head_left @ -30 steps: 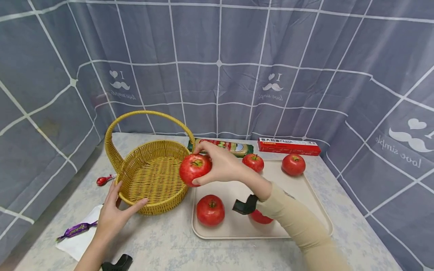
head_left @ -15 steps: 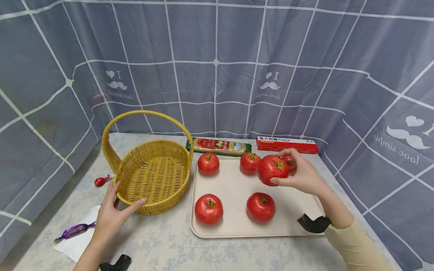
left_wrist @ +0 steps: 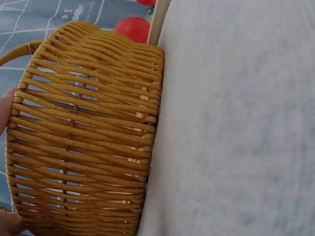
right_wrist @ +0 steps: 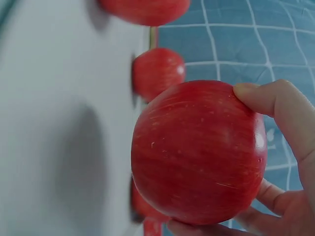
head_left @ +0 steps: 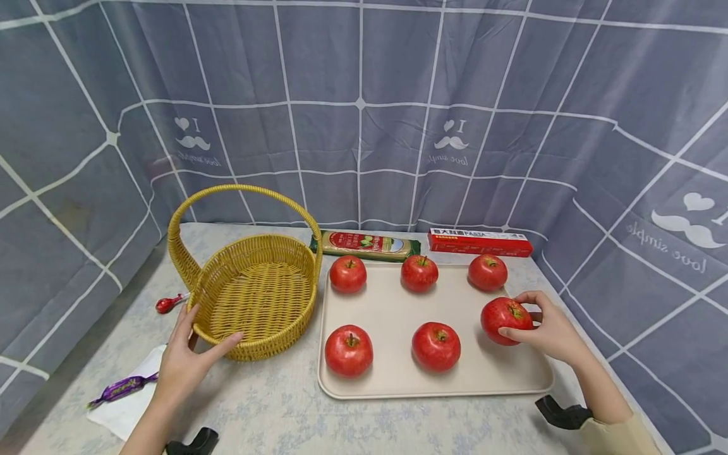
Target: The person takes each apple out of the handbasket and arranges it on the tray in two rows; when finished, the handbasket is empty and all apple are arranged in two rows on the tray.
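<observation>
The right hand (head_left: 548, 328) holds a red apple (head_left: 505, 320) at the near right part of the beige tray (head_left: 392, 385). Its grip is closed around the fruit: the thumb lies on the near side and the fingers curl over the far side. In the right wrist view the same apple (right_wrist: 199, 152) fills the picture, with a fingertip (right_wrist: 246, 91) on its top edge. Whether the apple already rests on the tray or is just above it, I cannot tell.

Five more apples lie on the tray. Three are in the far row: one at the left (head_left: 348, 273), one in the middle (head_left: 419, 273) and one at the right (head_left: 487, 272). Two are in the near row: one at the left (head_left: 349, 350) and one in the middle (head_left: 435, 345).

The left hand (head_left: 184, 360) rests on the near rim of the yellow wicker basket (head_left: 256, 297). Its fingers are spread and rather straight against the wall, with the thumb on the near edge. The basket stands just beside the left edge of the tray, on the pale worktop (head_left: 284, 411).

Behind the tray lie a pasta packet (head_left: 366, 244) and a red box (head_left: 480, 242). Left of the basket there are a small red object (head_left: 167, 304), a purple candy (head_left: 122, 389) and a white sheet (head_left: 127, 407).
</observation>
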Available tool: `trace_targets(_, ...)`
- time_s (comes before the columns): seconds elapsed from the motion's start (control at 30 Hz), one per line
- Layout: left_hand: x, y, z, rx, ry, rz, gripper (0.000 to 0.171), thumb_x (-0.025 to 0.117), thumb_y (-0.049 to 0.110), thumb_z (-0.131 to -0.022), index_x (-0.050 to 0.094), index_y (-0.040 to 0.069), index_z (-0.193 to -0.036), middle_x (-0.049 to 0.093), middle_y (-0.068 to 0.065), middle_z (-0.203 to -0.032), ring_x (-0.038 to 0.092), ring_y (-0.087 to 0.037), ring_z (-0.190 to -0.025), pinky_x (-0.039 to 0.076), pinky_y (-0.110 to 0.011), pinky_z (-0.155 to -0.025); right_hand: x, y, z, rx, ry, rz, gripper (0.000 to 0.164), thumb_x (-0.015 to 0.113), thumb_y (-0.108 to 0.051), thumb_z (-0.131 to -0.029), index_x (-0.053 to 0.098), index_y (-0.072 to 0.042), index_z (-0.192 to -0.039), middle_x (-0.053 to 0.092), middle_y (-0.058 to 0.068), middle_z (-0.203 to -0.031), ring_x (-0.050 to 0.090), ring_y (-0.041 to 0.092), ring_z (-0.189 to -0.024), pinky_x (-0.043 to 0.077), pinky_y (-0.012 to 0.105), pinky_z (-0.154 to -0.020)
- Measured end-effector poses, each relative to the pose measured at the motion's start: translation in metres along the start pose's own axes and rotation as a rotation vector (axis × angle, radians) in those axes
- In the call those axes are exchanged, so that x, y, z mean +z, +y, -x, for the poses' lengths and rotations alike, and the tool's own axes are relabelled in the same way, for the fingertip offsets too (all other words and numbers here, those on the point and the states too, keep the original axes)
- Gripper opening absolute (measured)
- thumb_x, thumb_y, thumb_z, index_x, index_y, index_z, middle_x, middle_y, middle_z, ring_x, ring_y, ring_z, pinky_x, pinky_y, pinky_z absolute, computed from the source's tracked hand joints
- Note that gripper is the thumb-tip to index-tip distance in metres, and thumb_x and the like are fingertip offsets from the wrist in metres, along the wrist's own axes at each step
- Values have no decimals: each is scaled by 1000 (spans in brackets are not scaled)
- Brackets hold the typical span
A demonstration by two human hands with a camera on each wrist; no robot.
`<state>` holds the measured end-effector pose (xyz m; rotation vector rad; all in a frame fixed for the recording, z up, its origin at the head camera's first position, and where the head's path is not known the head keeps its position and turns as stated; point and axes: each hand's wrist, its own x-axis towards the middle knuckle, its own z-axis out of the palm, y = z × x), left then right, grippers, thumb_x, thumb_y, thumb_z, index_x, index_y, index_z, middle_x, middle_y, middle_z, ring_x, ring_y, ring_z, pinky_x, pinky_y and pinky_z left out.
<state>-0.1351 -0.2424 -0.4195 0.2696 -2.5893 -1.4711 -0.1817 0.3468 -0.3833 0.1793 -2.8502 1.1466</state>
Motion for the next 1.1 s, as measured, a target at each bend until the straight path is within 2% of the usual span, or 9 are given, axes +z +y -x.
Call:
trace_targets(0.23, 0, 0, 0, 5, 2, 4, 110, 78, 37, -91, 2, 0, -161, -18, -16, -166, 16, -51, -146, 31, -61, -110, 1, 20, 11, 35, -11, 34, 67, 86, -20, -80, 44, 7, -125, 54, 28, -121, 62, 47, -101, 61, 51, -75)
trace_targets(0.43, -1, 0, 0, 8, 3, 0, 110, 78, 37, -91, 2, 0, -161, -18, -16, -166, 13, -50, -147, 28, -61, -112, 3, 26, 17, 34, -12, 43, 67, 87, -18, -78, 45, 7, -124, 58, 27, -116, 63, 45, -99, 60, 47, -74)
trace_targets(0.6, -2, 0, 0, 4, 5, -1, 110, 78, 38, -91, 2, 0, -161, -18, -16, -166, 10, -50, -148, 26, -62, -113, 4, 26, 16, 40, -23, 47, 67, 86, -19, -80, 45, 8, -125, 58, 28, -117, 63, 48, -102, 60, 51, -76)
trace_targets(0.77, -2, 1, 0, 1, 5, -3, 110, 78, 38, -91, 2, -1, -161, -18, -18, -165, 10, -50, -148, 27, -62, -113, 1, 25, 12, 47, -86, 51, 68, 83, -21, -83, 42, 10, -128, 56, 28, -119, 61, 47, -104, 59, 51, -79)
trace_targets(0.87, -2, 2, -1, 2, -1, -8, 110, 78, 37, -91, 1, -1, -161, -18, -19, -165, 10, -52, -147, 26, -63, -113, -3, 24, 9, 24, -139, 53, 68, 82, -19, -84, 41, 13, -128, 55, 29, -120, 61, 45, -103, 60, 49, -80)
trace_targets(1.0, -6, 4, -3, -4, -45, -32, 112, 76, 40, -92, -3, -2, -160, -22, -20, -164, 9, -54, -146, 25, -66, -113, -13, 18, 6, -21, -204, 103, 70, 81, -19, -85, 40, 15, -130, 55, 32, -122, 60, 49, -106, 58, 54, -83)
trace_targets(1.1, -11, 8, -5, 8, -105, -98, 113, 72, 45, -93, -5, -4, -159, -25, -23, -161, 4, -58, -144, 21, -72, -110, -19, 5, 4, -52, -216, 172, 72, 80, -23, -86, 42, 16, -132, 54, 36, -124, 55, 55, -111, 55, 61, -85)
